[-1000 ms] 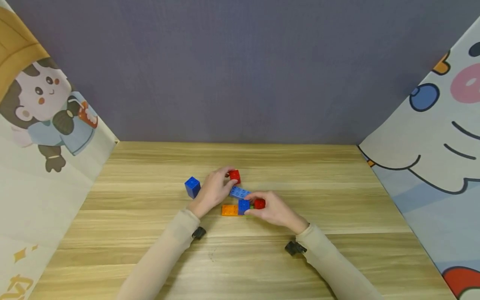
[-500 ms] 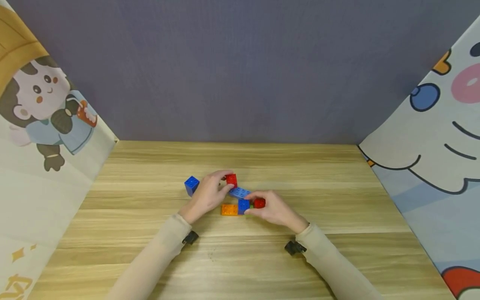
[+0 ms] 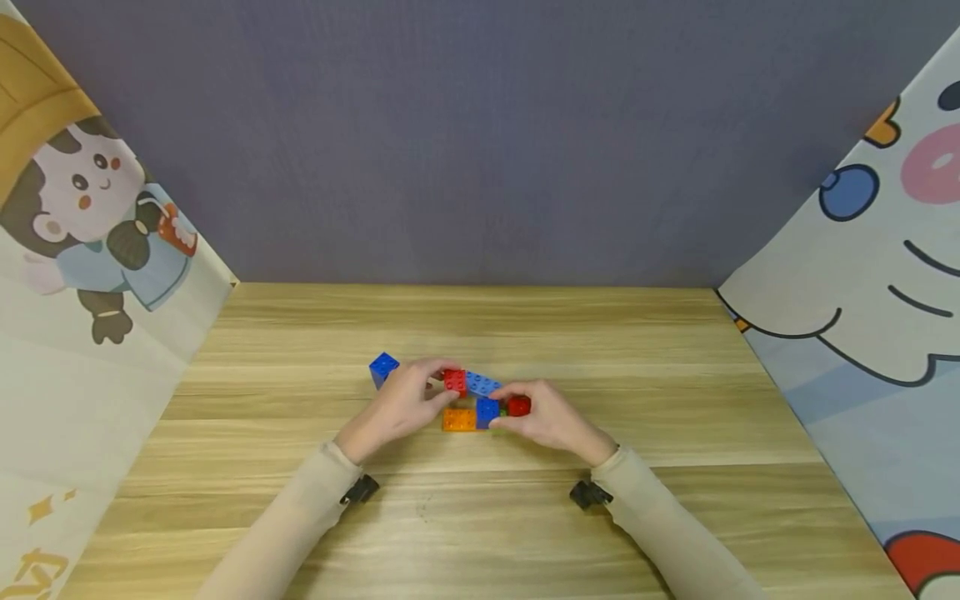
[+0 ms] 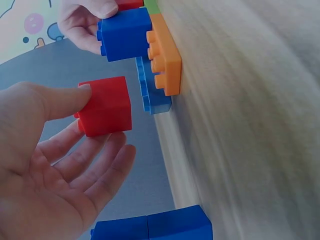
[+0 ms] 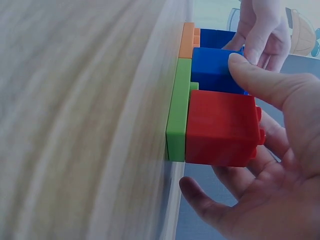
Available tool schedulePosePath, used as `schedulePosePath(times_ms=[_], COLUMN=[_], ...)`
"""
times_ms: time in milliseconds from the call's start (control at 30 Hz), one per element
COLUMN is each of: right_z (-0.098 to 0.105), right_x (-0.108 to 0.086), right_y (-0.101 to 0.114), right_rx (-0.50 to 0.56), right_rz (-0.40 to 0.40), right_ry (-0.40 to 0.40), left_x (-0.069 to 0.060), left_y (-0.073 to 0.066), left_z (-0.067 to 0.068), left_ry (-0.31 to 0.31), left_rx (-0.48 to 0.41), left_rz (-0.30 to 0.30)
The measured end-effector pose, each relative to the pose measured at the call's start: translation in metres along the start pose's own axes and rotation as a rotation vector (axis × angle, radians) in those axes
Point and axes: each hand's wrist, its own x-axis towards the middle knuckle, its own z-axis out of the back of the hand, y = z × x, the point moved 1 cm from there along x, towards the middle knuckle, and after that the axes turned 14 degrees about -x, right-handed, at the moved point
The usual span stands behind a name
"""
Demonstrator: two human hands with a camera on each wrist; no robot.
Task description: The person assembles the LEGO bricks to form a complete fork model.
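My left hand [image 3: 393, 408] pinches a red toy brick [image 4: 106, 106] between thumb and fingers, held up off the table. It is close to the left end of a light blue brick [image 3: 482, 384], which lies flat. Thumb and fingers of my right hand [image 3: 551, 421] grip a dark blue brick [image 5: 212, 70] standing across the joint of an orange brick [image 3: 459, 420] and a green brick [image 5: 178, 110]. On the green brick, beside the dark blue one, sits a second red brick [image 5: 220, 127], under the right palm in the head view.
Two stacked dark blue bricks [image 4: 165, 227] stand left of the left hand, partly hidden by it in the head view. The wooden table [image 3: 480, 533] ends at a grey wall [image 3: 480, 150], with printed cartoon panels on both sides.
My left hand has drawn the red brick back toward me and a little left, from behind the light blue brick to beside its left end. The right hand has stayed put.
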Motion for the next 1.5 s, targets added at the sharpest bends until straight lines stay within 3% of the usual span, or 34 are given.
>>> schedulePosePath(times_ms=[300,1267,1500], right_z=[-0.001,-0.001,-0.003], right_x=[0.0,0.0,0.001], right_y=[-0.002,-0.003,-0.003], right_rx=[0.004,0.016,0.021], right_rz=[0.004,0.02,0.019], right_ry=[-0.004,-0.009,-0.009], left_x=[-0.012,-0.017,-0.017], left_y=[0.002,0.009,0.006], left_z=[-0.002,-0.006,-0.005], left_ry=[0.076,0.109,0.109], left_rx=[-0.013,0.041,0.087], left_rz=[0.025,0.005,0.0])
